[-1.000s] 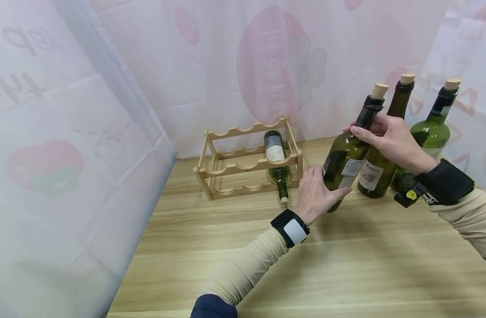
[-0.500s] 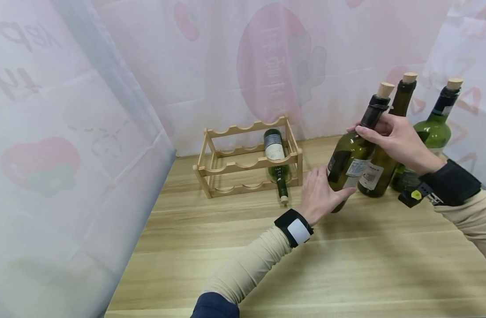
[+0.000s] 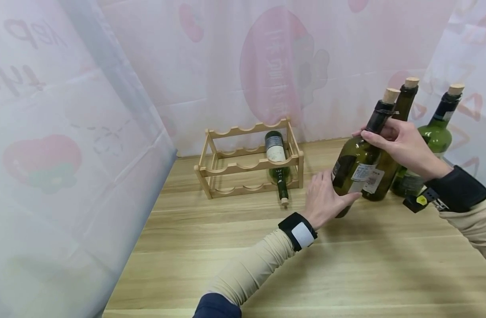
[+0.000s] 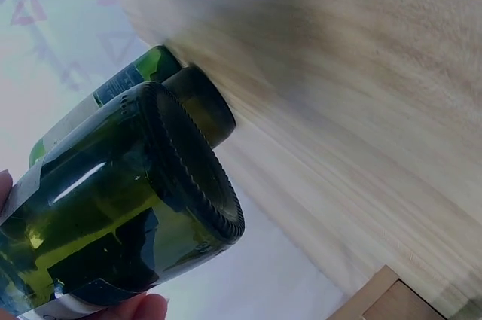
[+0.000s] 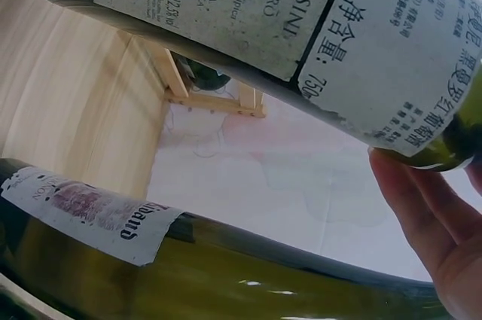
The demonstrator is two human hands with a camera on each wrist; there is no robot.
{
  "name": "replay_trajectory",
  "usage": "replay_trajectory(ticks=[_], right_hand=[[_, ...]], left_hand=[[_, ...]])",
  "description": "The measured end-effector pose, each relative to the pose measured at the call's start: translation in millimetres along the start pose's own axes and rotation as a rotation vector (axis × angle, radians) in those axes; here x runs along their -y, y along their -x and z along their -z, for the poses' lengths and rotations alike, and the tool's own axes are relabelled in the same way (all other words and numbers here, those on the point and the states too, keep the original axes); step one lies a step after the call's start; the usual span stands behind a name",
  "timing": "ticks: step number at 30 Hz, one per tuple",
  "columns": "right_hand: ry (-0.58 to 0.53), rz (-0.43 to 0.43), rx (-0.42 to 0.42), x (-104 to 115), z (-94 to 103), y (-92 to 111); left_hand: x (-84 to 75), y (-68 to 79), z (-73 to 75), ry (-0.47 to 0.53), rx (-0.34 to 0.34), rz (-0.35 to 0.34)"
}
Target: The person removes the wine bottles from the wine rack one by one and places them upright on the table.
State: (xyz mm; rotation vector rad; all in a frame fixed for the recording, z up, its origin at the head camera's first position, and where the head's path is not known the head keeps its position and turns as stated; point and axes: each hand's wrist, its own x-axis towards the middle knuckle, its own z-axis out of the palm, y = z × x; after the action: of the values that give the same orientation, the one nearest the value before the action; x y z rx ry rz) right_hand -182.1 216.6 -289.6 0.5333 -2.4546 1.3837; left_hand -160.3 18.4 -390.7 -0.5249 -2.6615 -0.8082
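Note:
A dark green wine bottle (image 3: 356, 165), corked and labelled, leans to the right between both hands. My left hand (image 3: 324, 198) holds its lower body, thumb across the front. Higher up, my right hand (image 3: 405, 143) grips it where the shoulder meets the neck. In the left wrist view the ridged base of the bottle (image 4: 192, 158) appears raised off the table. To the left stands a wooden wine rack (image 3: 248, 168); one green bottle (image 3: 275, 148) lies in it, its corked neck pointing toward me and downward.
Behind the held bottle stands a brownish corked bottle (image 3: 405, 104), partly hidden by it and my right hand. Farther right is an upright green corked bottle (image 3: 437, 134). White printed curtains (image 3: 211, 88) hang behind and beside the wooden table (image 3: 179, 265).
Both hands and the held bottle have shifted slightly to the right, with the bottle staying tilted. The rack and its bottle keep their place.

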Motion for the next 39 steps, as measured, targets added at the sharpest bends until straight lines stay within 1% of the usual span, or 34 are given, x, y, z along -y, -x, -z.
replay_trajectory(ticks=[12, 33, 39], right_hand=[[0.009, -0.027, -0.012, -2, 2.9, 4], [0.019, -0.031, -0.006, -5, 9.9, 10], [0.023, -0.027, -0.016, -6, 10.7, 11]], left_hand=[[-2.2, 2.3, -5.1, 0.011, 0.008, -0.008], [-8.2, 2.1, -9.8, 0.0, 0.011, -0.027], [-9.4, 2.0, -12.2, 0.006, 0.017, -0.024]])
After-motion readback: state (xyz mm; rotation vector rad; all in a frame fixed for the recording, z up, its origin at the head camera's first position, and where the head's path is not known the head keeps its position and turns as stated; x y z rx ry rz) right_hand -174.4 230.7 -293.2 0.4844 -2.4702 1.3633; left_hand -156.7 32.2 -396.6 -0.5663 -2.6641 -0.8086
